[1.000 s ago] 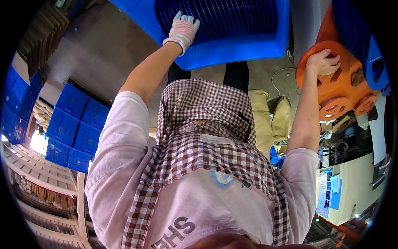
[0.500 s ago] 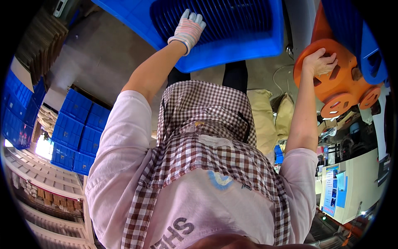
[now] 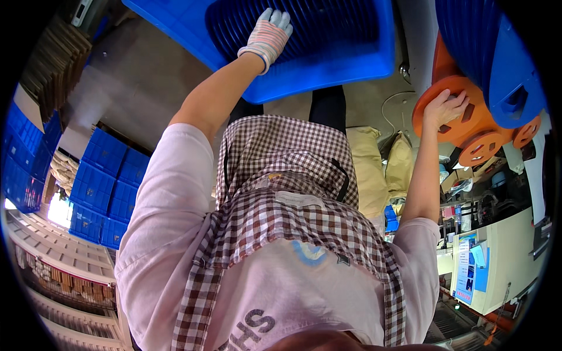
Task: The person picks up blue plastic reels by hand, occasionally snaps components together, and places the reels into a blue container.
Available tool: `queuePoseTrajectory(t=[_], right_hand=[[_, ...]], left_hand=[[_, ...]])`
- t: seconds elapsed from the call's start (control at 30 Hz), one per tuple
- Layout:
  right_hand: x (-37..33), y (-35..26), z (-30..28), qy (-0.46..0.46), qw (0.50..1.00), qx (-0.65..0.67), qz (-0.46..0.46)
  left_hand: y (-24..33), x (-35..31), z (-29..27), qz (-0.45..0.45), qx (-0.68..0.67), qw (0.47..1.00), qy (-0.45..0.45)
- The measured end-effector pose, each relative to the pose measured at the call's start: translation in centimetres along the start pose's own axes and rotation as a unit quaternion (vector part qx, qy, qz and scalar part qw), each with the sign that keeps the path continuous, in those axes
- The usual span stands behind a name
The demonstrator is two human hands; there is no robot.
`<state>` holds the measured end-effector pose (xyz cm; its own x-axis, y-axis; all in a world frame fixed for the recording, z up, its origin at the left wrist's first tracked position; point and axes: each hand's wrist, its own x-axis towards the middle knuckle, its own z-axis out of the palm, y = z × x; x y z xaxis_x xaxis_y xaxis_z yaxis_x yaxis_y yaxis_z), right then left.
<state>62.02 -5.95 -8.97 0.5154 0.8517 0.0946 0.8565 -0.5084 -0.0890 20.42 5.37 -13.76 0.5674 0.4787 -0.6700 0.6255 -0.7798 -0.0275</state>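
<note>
My left hand, in a striped knit glove with pale fingertips, lies with fingers stretched out on dark blue ribbed tubing. The ribbed tubing fills much of a blue plastic crate in front of me. Out to the right, my bare right hand has its fingers bent over the face of an orange slotted disc, at the cutouts. A blue flange with openings and more blue ribbed windings sit beside and beyond that disc. Part of both lies outside the picture.
Smaller orange wheels stand below the disc. Pale yellow sacks lie near my legs, with a thin cord on the floor. Stacked blue crates and flat cardboard are at left; a cream cabinet is at right.
My right hand has moved slightly toward me on the orange disc, whose near edge also sits lower in view. My left hand remains on the tubing; the view has shifted a little.
</note>
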Motion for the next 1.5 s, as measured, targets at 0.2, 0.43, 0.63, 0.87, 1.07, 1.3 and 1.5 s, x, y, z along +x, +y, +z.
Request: queuePoseTrajectory(t=[0.2,0.43,0.63,0.87,1.07,1.3,1.5], right_hand=[[-1.4,-1.6,-5.9,-0.095,0.987,0.125,-0.033],[-16.0,-9.8,-9.9,-0.624,0.690,0.237,0.278],[-20.7,-11.5,-8.6,-0.716,0.698,-0.011,-0.030],[-23.4,-10.4,-6.5,-0.611,0.789,0.026,-0.051],[-24.4,-10.4,-6.2,-0.550,0.832,0.029,-0.066],[-23.3,-11.2,-7.0,-0.562,0.825,0.033,-0.051],[-23.7,-11.1,-7.1,-0.561,0.825,0.047,-0.044]], left_hand=[[0.0,-0.4,-4.3,0.023,0.034,0.998,-0.042],[1.2,1.6,-0.7,0.019,-0.031,0.999,0.002],[1.1,1.8,-4.4,-0.005,-0.057,0.998,-0.016],[0.9,4.1,-6.2,0.027,-0.101,0.989,-0.104],[1.2,3.4,-8.1,0.099,0.035,0.993,-0.047],[1.6,4.3,-8.3,0.119,0.064,0.990,-0.050],[2.4,5.4,-7.6,0.052,-0.008,0.999,0.012]])
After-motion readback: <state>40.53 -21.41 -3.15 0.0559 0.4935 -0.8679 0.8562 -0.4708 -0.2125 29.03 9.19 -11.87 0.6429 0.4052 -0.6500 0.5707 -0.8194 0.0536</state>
